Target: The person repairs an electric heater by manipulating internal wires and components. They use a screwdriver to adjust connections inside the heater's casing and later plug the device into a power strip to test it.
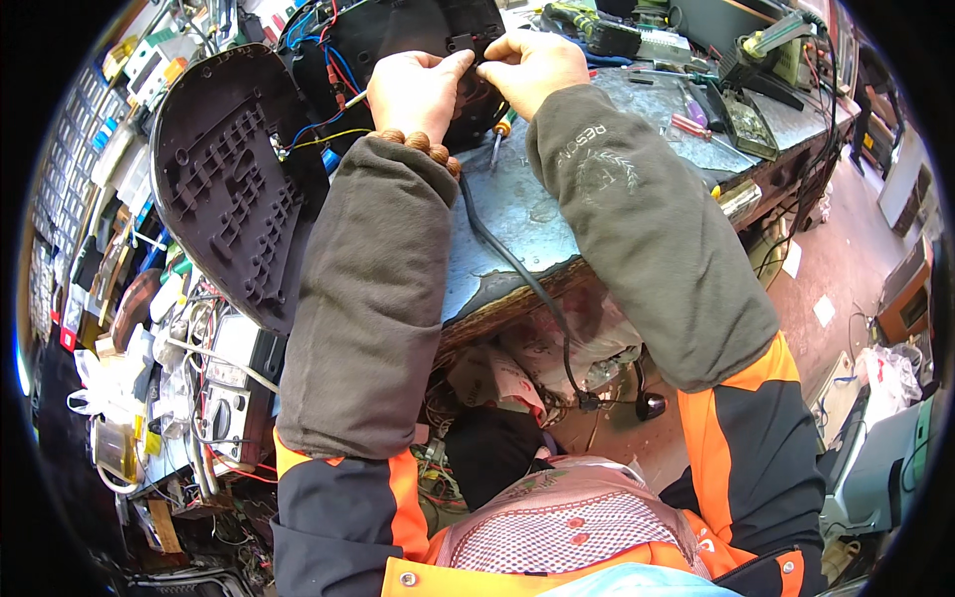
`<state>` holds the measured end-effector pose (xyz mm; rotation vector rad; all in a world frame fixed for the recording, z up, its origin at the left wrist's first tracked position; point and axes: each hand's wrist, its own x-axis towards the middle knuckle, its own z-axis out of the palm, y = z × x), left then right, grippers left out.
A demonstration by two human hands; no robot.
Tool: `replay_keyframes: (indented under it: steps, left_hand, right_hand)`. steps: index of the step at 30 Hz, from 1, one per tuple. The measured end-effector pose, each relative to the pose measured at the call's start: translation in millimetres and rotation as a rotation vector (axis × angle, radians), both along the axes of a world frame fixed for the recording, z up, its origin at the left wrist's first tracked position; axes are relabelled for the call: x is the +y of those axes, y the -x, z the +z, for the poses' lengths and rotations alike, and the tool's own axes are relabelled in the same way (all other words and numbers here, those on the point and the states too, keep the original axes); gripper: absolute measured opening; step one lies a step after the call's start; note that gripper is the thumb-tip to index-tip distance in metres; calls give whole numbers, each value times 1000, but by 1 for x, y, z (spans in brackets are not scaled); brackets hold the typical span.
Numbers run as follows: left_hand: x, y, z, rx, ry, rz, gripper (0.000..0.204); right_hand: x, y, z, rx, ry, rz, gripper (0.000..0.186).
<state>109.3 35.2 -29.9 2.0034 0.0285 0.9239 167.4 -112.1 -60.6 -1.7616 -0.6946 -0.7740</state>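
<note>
A black plastic appliance housing [406, 22] lies opened at the far side of the bench, with red and blue wires inside. Over it, my left hand [413, 95], with a brown bead bracelet at the wrist, is closed in a pinch; a thin whitish rod sticks out on its left side. My right hand [542, 70] pinches close to the left fingertips, at the housing's right part. What either hand grips is too small or hidden to make out. Left of them leans a ribbed black cover [224, 179]. A screwdriver [500, 134] with an orange-yellow handle lies just below the hands.
A black cable [512, 261] runs over the front edge of the bench [527, 219] and hangs down. Pliers, screwdrivers and a circuit board [748, 124] lie to the right. A meter [234, 408] and tangled wires crowd the left; bags [557, 348] sit beneath.
</note>
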Motion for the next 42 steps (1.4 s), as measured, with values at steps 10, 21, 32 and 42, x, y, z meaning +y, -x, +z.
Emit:
replay_keyframes:
  steps: [10, 21, 32, 42]
  left_hand:
    - [0, 3, 0, 14, 44, -53, 31]
    - [1, 4, 4, 47, 36, -97, 33]
    - [0, 0, 2, 59, 58, -122, 33]
    - [65, -31, 2, 112, -1, -193, 31]
  right_hand:
    - [-2, 7, 2, 119, 58, -9, 27]
    - [0, -6, 0, 174, 19, 116, 24]
    - [-7, 3, 4, 365, -20, 231, 27]
    - [57, -47, -7, -176, -5, -168, 35]
